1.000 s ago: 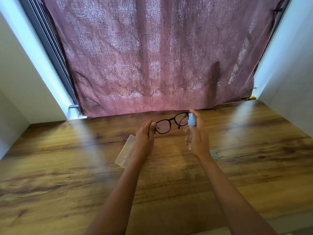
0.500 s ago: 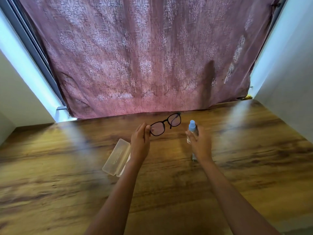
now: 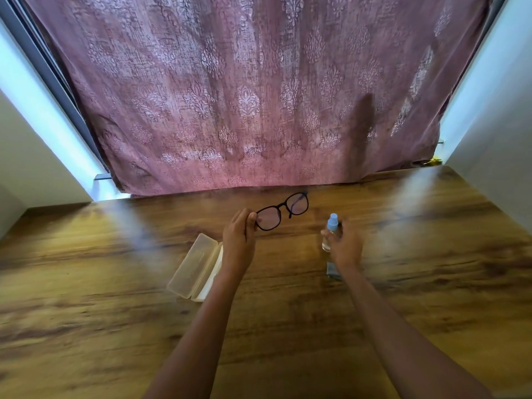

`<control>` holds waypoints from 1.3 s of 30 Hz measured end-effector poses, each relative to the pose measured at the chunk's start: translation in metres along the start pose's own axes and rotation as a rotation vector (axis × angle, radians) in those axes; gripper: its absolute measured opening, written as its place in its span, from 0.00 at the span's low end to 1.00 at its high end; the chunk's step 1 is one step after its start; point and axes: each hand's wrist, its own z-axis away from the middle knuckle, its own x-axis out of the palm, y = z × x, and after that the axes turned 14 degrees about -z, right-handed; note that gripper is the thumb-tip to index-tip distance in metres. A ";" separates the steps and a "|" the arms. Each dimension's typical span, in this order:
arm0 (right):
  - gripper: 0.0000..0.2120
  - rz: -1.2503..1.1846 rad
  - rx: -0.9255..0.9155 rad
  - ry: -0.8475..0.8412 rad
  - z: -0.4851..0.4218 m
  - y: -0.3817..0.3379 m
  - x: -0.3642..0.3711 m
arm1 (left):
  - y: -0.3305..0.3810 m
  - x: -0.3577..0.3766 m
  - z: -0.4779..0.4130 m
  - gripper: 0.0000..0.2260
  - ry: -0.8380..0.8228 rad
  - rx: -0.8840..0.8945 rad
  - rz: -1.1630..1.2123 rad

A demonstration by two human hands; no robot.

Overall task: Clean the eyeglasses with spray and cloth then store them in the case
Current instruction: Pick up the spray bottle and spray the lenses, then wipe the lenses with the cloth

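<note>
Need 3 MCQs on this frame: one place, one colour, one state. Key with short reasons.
1. Where is the grey cloth?
A) far left edge
B) on the table, by the right hand
C) hung on the curtain

2. The spray bottle cap is:
A) red
B) black
C) light blue

3. The case is:
A) open
B) shut
C) stood on end

Key:
1 B, it lies flat and is partly hidden by the right wrist.
2 C, the cap is blue above a clear body.
3 A, the two halves lie side by side beside the left hand, which holds the glasses.

glossy wood-grain table (image 3: 115, 326), translucent plastic case (image 3: 193, 269), patterned cloth curtain (image 3: 244, 96)
</note>
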 end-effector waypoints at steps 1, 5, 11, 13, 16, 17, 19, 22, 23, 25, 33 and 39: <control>0.17 0.007 0.008 0.003 0.001 0.000 0.000 | 0.000 0.001 0.000 0.21 0.001 -0.004 0.000; 0.19 -0.015 0.030 0.026 0.003 0.003 0.000 | 0.001 0.002 0.000 0.20 -0.009 -0.003 0.001; 0.22 -0.042 0.109 0.022 0.005 0.004 -0.004 | 0.004 0.002 0.001 0.19 -0.013 0.018 0.003; 0.24 -0.081 0.140 0.022 0.008 0.003 -0.007 | 0.006 0.002 0.003 0.19 -0.012 0.027 0.012; 0.25 -0.091 0.128 0.046 0.015 0.002 -0.013 | 0.011 0.002 0.008 0.19 -0.015 0.026 0.017; 0.24 -0.084 0.113 0.067 0.018 0.003 -0.016 | 0.012 0.001 0.009 0.19 -0.018 0.028 0.021; 0.22 -0.041 0.064 0.094 0.025 0.007 -0.020 | 0.013 0.000 0.013 0.19 -0.027 0.038 0.024; 0.15 0.089 -0.032 0.069 0.038 0.015 -0.023 | 0.016 -0.001 0.019 0.18 -0.043 0.055 0.020; 0.14 0.138 -0.054 0.051 0.042 0.018 -0.024 | 0.017 -0.001 0.021 0.19 -0.043 0.059 0.014; 0.13 0.221 -0.087 0.003 0.050 0.024 -0.024 | 0.021 -0.002 0.024 0.19 -0.041 0.058 0.002; 0.14 0.342 -0.097 -0.057 0.056 0.037 -0.026 | 0.021 -0.008 0.034 0.17 -0.061 0.071 0.007; 0.13 0.399 -0.065 -0.057 0.059 0.041 -0.027 | 0.022 -0.010 0.034 0.17 -0.074 0.065 -0.004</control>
